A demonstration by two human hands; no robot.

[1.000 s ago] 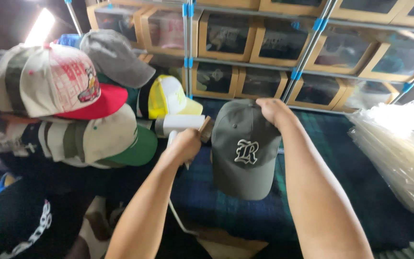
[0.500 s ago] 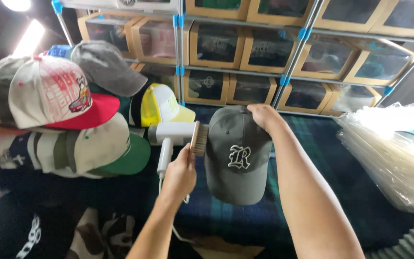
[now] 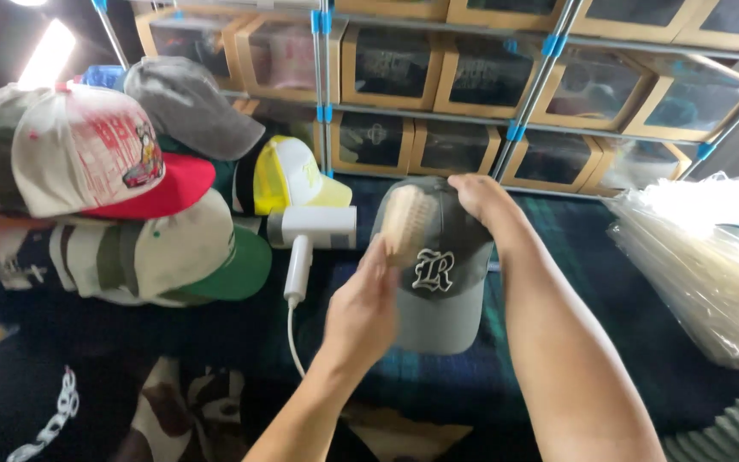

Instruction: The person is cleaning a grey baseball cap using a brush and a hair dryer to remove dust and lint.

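Head view: left hand (image 3: pixel 361 312) with brush (image 3: pixel 405 224) against gray cap (image 3: pixel 438 282).

It looks like a cap shop's stockroom: metal shelves (image 3: pixel 325 103) hold rows of windowed cardboard boxes (image 3: pixel 399 64), with stacked caps (image 3: pixel 87 197) and clear plastic bags (image 3: pixel 712 257) nearby.

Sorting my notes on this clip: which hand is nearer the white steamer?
Left. The left hand with the brush is just right of the white steamer; the right hand holds the grey cap farther away.
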